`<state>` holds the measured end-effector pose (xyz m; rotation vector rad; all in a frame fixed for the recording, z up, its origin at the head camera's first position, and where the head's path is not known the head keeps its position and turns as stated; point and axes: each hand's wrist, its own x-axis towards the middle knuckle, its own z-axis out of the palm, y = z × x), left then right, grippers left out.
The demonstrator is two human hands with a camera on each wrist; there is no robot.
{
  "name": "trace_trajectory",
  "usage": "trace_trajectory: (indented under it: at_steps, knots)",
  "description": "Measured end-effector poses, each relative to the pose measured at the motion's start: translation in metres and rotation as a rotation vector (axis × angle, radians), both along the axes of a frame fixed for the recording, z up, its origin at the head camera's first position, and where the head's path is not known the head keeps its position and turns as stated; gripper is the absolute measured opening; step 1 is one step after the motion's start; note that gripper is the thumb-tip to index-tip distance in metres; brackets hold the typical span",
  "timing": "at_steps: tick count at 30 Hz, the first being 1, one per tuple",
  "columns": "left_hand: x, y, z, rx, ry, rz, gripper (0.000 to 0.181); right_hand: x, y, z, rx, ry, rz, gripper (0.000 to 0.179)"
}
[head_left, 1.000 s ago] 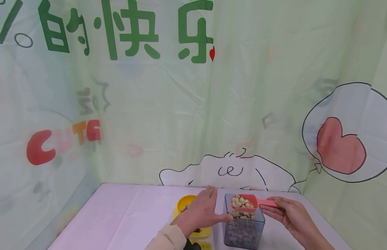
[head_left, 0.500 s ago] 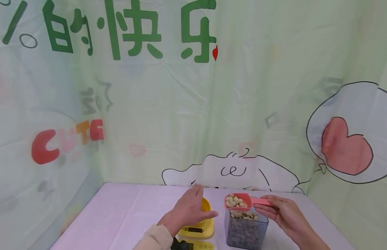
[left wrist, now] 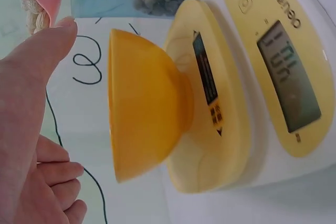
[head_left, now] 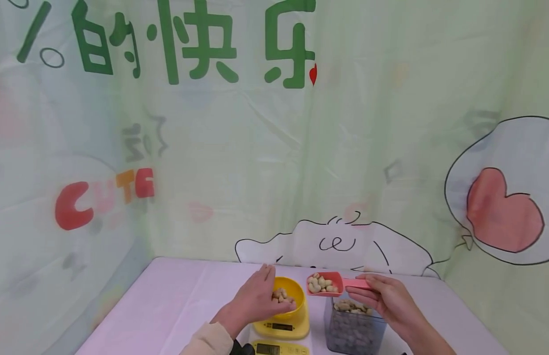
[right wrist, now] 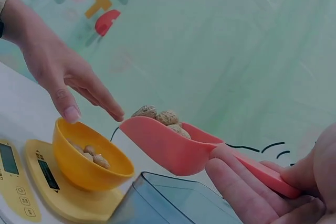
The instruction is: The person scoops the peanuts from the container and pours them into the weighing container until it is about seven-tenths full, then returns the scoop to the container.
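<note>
My right hand [head_left: 390, 298] grips the handle of a pink scoop [right wrist: 173, 148] loaded with unshelled peanuts [head_left: 321, 283]. The scoop hangs level between a yellow bowl [head_left: 299, 291] and a clear bluish container [head_left: 356, 340] of peanuts, above the container's left rim. Beside the bowl's left side hovers my left hand [head_left: 254, 298], fingers extended and holding nothing. In the right wrist view its thumb is near the bowl's rim. Several peanuts [right wrist: 89, 153] lie in the bowl, which stands on a yellow and white kitchen scale [left wrist: 231, 156].
The scale's digital display [left wrist: 289, 77] faces the front of the table. A pale pink cloth [head_left: 186, 305] covers the tabletop. Behind and at the sides hangs a printed curtain [head_left: 239, 172] with drawings and lettering.
My right hand has carried the loaded scoop leftward from over the container toward the bowl. My left hand has shifted left, uncovering the bowl and more of the scale.
</note>
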<state>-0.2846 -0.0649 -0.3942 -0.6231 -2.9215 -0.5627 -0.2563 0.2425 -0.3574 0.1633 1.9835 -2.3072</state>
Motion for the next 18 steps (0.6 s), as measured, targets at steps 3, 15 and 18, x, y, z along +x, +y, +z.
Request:
trace_trajectory:
  at_steps: [3,15,18]
  knots:
    - [0.001,-0.005,-0.002,-0.011,-0.003,0.014,0.108,-0.004,-0.009,0.0,0.036,0.01,-0.008,0.048]
    - [-0.002,-0.013,-0.012,-0.035,-0.086,0.061,0.108,-0.01,-0.038,-0.004,0.103,0.033,-0.019,0.042]
    - [-0.002,-0.013,-0.015,-0.046,-0.089,0.061,0.105,-0.012,-0.044,-0.004,0.109,0.047,-0.007,0.041]
